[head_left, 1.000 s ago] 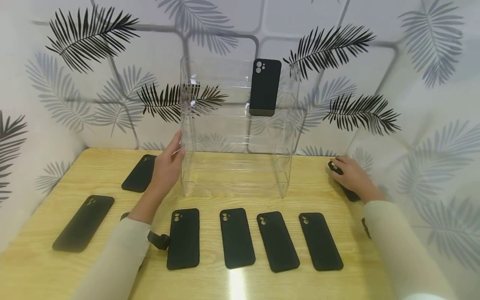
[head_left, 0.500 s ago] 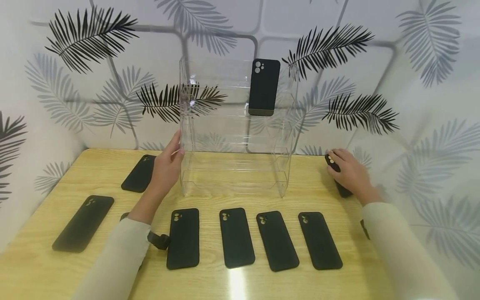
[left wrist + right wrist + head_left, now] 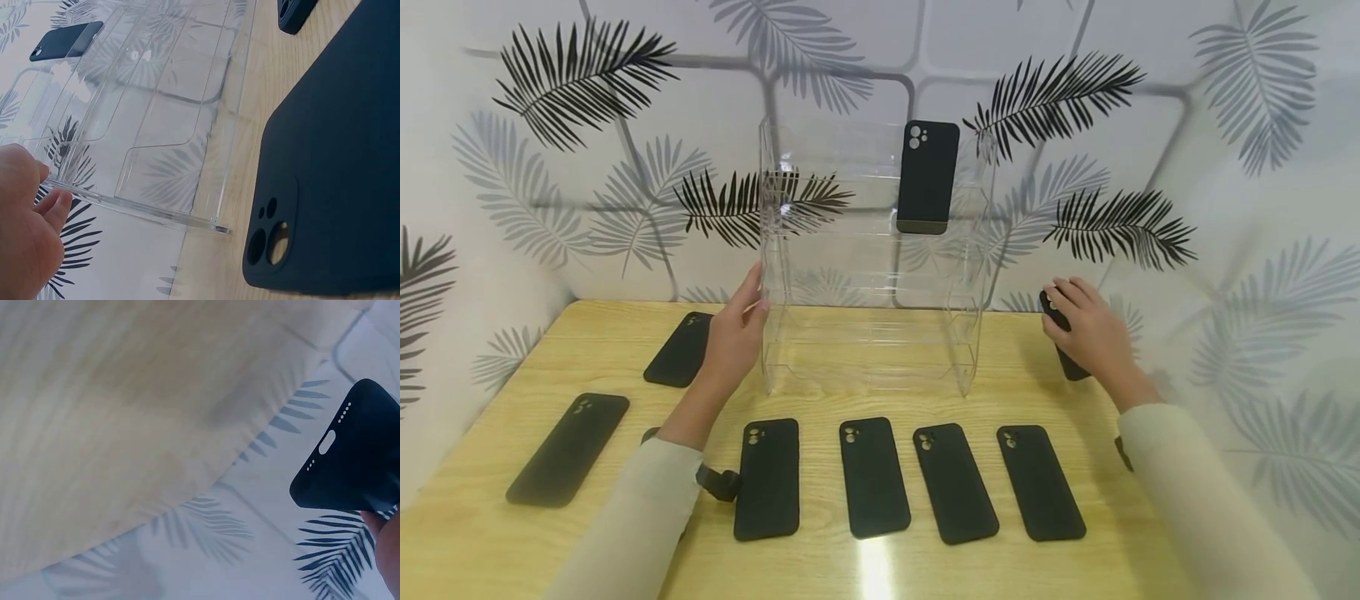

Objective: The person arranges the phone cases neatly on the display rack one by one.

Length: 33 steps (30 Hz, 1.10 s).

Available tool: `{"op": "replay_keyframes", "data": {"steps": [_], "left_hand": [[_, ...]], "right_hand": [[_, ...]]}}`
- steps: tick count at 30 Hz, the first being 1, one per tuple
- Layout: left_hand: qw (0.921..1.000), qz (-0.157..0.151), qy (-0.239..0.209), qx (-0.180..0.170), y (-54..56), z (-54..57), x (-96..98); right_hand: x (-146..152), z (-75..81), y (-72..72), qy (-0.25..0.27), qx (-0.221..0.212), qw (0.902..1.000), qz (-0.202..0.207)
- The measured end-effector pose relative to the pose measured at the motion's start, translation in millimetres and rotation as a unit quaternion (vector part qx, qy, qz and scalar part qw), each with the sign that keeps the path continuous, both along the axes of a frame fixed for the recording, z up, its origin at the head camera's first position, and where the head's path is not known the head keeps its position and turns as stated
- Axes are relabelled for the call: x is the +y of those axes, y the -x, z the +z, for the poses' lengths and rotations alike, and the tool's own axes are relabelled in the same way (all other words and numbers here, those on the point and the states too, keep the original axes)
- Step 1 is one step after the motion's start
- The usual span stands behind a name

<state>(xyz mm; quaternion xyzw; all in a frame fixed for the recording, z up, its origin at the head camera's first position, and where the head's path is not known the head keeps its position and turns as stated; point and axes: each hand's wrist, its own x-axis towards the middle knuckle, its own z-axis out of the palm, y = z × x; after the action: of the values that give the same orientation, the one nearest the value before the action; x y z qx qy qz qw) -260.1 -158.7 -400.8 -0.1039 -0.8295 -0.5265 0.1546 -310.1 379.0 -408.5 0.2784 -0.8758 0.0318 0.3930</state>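
My left hand (image 3: 736, 333) grips the left side edge of a clear acrylic display rack (image 3: 868, 377), thumb and fingers on either side of that edge (image 3: 144, 209) in the left wrist view. One black phone case (image 3: 928, 179) stands in the upper part of the rack, camera holes at the top. Off to the rack's right, my right hand (image 3: 1093, 329) holds another black phone case (image 3: 1072, 365), tilted, raised over the back of the table. The right wrist view shows the bottom end of that held case (image 3: 350, 450), with its port slot and small speaker holes.
A row of black phone cases, among them one at the right end (image 3: 1041, 483), lies in front of the rack. Two more, a nearer case (image 3: 567, 450) and a farther case (image 3: 677, 350), lie on the left. Leaf-patterned wall covering (image 3: 842, 50) rises behind the wooden table (image 3: 820, 575).
My right hand has lifted the phone case off the table at the right and carried it slightly up and to the left. The left hand stays on the rack.
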Motion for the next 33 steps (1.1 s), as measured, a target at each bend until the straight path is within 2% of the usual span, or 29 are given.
{"op": "replay_keyframes", "data": {"steps": [3,8,15,21,28,33], "left_hand": [[1.0000,0.002,-0.005,0.002,1.5,-2.1,0.1],[0.9997,0.015,-0.017,0.012,3.1,-4.1,1.7],[0.9992,0.034,-0.015,0.016,2.6,-3.0,3.8],[0.9990,0.044,-0.001,0.009,2.6,-4.3,5.1],[0.9981,0.049,0.010,0.036,1.6,-6.0,5.5],[0.9980,0.043,0.011,0.044,1.5,-7.0,5.9]], "right_hand": [[-9.6,13.2,-1.1,0.021,0.029,0.9994,-0.003],[-27.2,33.4,-7.8,0.055,0.076,0.9949,-0.037],[-52.8,64.4,-11.2,0.114,0.098,0.9865,-0.065],[-78.3,91.6,-12.7,0.140,0.108,0.9833,-0.043],[-117.2,120.5,-13.6,0.160,0.107,0.9810,-0.021],[-146.5,134.8,-10.5,0.167,0.101,0.9808,-0.001]]}}
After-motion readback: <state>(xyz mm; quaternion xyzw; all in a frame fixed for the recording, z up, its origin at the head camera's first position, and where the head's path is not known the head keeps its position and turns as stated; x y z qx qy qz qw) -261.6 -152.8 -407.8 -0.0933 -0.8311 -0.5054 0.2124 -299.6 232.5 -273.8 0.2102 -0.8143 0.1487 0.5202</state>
